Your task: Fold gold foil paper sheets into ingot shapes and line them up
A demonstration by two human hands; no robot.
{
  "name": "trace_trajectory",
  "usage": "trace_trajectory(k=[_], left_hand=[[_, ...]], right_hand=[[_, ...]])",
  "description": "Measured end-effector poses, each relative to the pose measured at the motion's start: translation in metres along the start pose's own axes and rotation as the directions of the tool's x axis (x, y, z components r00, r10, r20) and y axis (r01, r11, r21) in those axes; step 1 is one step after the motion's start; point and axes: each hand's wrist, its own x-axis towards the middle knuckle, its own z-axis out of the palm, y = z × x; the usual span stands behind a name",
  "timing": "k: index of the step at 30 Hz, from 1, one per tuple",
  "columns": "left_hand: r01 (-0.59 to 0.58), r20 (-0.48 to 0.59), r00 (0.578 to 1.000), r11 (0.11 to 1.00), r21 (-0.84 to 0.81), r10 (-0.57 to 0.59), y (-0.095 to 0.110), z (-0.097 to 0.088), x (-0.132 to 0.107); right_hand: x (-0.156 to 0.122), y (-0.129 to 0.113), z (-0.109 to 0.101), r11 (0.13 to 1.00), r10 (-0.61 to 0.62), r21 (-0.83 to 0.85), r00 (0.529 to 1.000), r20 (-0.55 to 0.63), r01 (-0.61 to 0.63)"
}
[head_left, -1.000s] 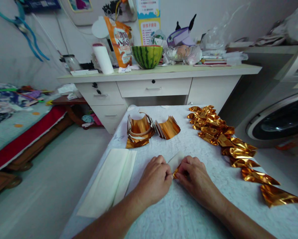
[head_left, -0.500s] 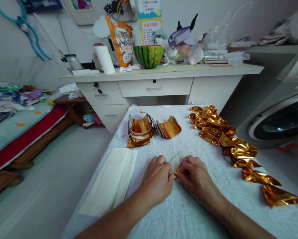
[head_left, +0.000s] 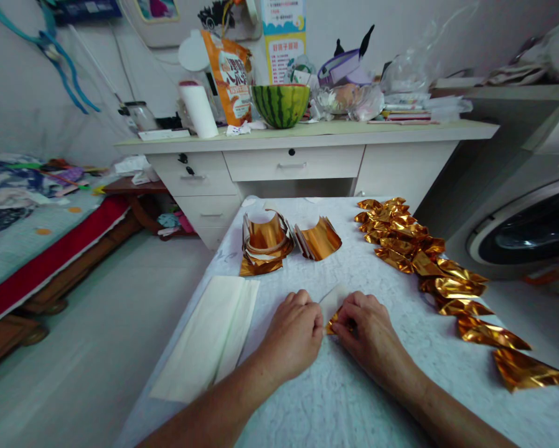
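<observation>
Head view, the only view.

Both hands rest low on the table (head_left: 335, 404), which is covered with a white textured cloth. The left hand (head_left: 292, 339) and right hand (head_left: 370, 336) meet at the middle, knuckles up, fingers curled in.

The foil sheet (head_left: 332, 322) sits between the two hands, touching the cloth. It is gold on one face and white on the other, and the white flap rises just behind the fingertips. Each hand's fingertips are closed on the sheet in a pinch, left on its left edge, right on its right edge. Most of the sheet is hidden under the fingers, so its exact shape cannot be told.

Judgement: the pinch is tight and close to the cloth because the sheet is small and springy; pressing it against the table gives a firm backing for a crease.

Surroundings:
- Row of folded gold pieces (head_left: 429, 264) runs along the right side of the table from far to near, well apart from the hands. Judged: laid out of the way, in order.
- Two stacks of curled gold sheets (head_left: 265, 239) stand at the far end, within reach ahead.
- Pile of white paper (head_left: 214, 336) lies flat at the left edge, near the left forearm.
- Beyond the table: a desk (head_left: 293, 165) carrying a half watermelon (head_left: 280, 104) and clutter; a washing machine (head_left: 526, 230) at right; a bed (head_left: 32, 242) at left.
</observation>
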Motion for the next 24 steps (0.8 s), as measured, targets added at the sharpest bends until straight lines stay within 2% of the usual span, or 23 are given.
trace_trajectory(k=[12,24], left_hand=[[-0.035,0.078,0.996,0.995,-0.092,0.042,-0.0060,-0.0105,0.0022],[0.014,0.005,1.000,1.000,-0.012,-0.014,-0.0002,-0.0006,0.0028]], right_hand=[[-0.0003,-0.0019,-0.0024,1.000,0.016,0.000,1.000,0.023,-0.016],[-0.0002,-0.0003,0.0005,1.000,0.019,-0.006,0.999,0.028,-0.019]])
